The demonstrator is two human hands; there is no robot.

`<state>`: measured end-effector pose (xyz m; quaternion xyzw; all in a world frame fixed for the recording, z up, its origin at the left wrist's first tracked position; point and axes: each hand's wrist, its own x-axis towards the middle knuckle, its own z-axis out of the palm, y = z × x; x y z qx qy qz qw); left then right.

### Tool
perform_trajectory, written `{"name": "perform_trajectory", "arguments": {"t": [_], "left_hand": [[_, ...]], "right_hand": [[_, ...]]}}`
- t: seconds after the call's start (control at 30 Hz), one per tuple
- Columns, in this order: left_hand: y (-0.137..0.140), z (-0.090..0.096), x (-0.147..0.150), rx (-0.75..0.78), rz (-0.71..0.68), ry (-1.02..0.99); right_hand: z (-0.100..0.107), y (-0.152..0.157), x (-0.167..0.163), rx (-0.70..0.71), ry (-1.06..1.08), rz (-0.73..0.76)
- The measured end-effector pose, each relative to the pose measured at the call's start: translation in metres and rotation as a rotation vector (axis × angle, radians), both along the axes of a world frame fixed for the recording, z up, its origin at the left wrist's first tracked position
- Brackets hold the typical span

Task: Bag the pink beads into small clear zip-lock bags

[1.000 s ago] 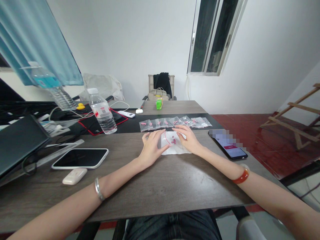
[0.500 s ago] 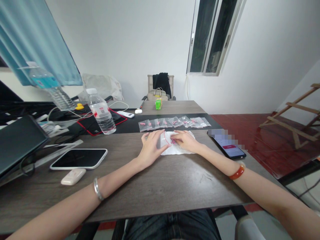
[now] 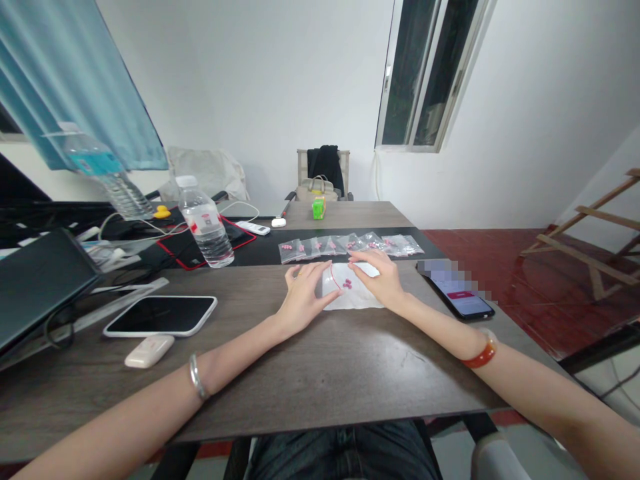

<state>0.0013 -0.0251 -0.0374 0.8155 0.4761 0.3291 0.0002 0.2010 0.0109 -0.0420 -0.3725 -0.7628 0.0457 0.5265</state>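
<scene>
A white paper sheet [image 3: 357, 302] lies flat on the table with several small pink pills [image 3: 347, 284] on it. At its left side, my left hand [image 3: 300, 293] holds a small clear zip bag [image 3: 328, 281] with a red line along its mouth. The bag's edge spans from my fingertips to my thumb tip. My right hand [image 3: 383, 279] hovers at the paper's right part, its thumb and fingers apart, with nothing visible between them. Just beyond the paper, a row of clear zip bags [image 3: 315, 247] with pink pills inside lies on the black strip.
On the left are a white-edged phone [image 3: 163, 316], a white earbud case [image 3: 149, 351], a laptop [image 3: 45, 287] and two water bottles [image 3: 204, 223] [image 3: 107, 170]. Another phone [image 3: 457, 290] lies right of the paper. A green box [image 3: 319, 209] stands farther back.
My right hand has lifted off the pills and drawn to the right, its fingers spreading, so the pills now show on the paper. My left hand keeps its place at the bag.
</scene>
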Motion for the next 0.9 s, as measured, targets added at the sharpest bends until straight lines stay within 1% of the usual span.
{"name": "perform_trajectory", "arguments": {"t": [0.13, 0.2, 0.27, 0.33, 0.4, 0.47, 0.57, 0.73, 0.83, 0.9], "left_hand": [[0.000, 0.000, 0.001, -0.006, -0.018, -0.003], [0.000, 0.000, 0.000, -0.004, -0.026, -0.005], [0.000, 0.000, 0.000, 0.002, -0.022, -0.008], [0.000, 0.000, 0.000, 0.007, -0.012, -0.011], [0.000, -0.001, 0.000, 0.013, -0.003, -0.010], [0.000, -0.001, -0.001, 0.018, -0.003, -0.008], [-0.001, 0.000, 0.000, 0.020, -0.011, -0.010], [-0.003, 0.002, 0.001, 0.014, -0.009, -0.017], [-0.003, 0.002, 0.001, 0.016, -0.011, -0.015], [-0.002, 0.001, 0.000, 0.022, -0.015, -0.011]], "right_hand": [[0.005, -0.012, -0.006, 0.032, -0.155, 0.129], [0.006, -0.013, -0.007, 0.045, -0.186, 0.165], [0.005, -0.009, -0.006, 0.047, -0.166, 0.150], [0.001, -0.003, -0.003, 0.029, -0.165, 0.101], [-0.005, 0.005, 0.001, -0.008, -0.246, 0.053], [-0.010, 0.010, 0.004, -0.063, -0.374, 0.024], [-0.015, 0.011, 0.006, -0.149, -0.491, -0.009], [-0.016, 0.006, 0.006, -0.230, -0.587, 0.031], [-0.016, 0.007, 0.006, -0.247, -0.566, 0.039], [-0.017, 0.010, 0.005, -0.232, -0.515, 0.045]]}}
